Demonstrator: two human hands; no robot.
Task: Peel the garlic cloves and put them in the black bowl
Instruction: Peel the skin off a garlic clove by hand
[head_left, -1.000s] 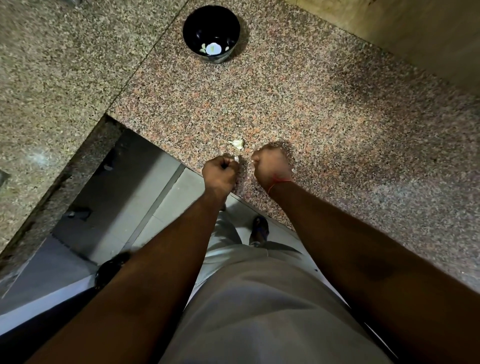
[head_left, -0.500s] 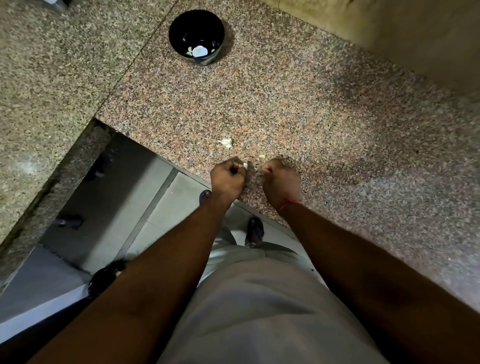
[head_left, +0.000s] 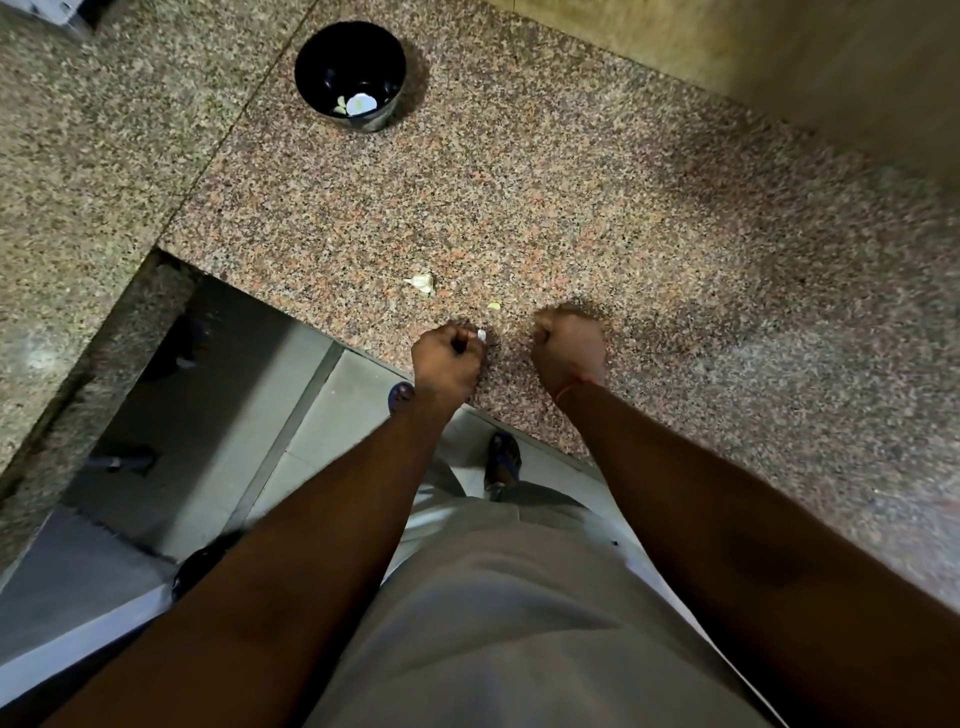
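On speckled granite counter (head_left: 571, 208), black bowl (head_left: 350, 76), left hand (head_left: 448, 358) pinching garlic clove (head_left: 481, 335), right hand (head_left: 570, 343) clenched.

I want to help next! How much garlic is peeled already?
Some pale peeled pieces already lie in the black bowl. The left hand pinches a small white garlic clove; the right hand is curled beside it. One garlic clove and a scrap wait on the counter.
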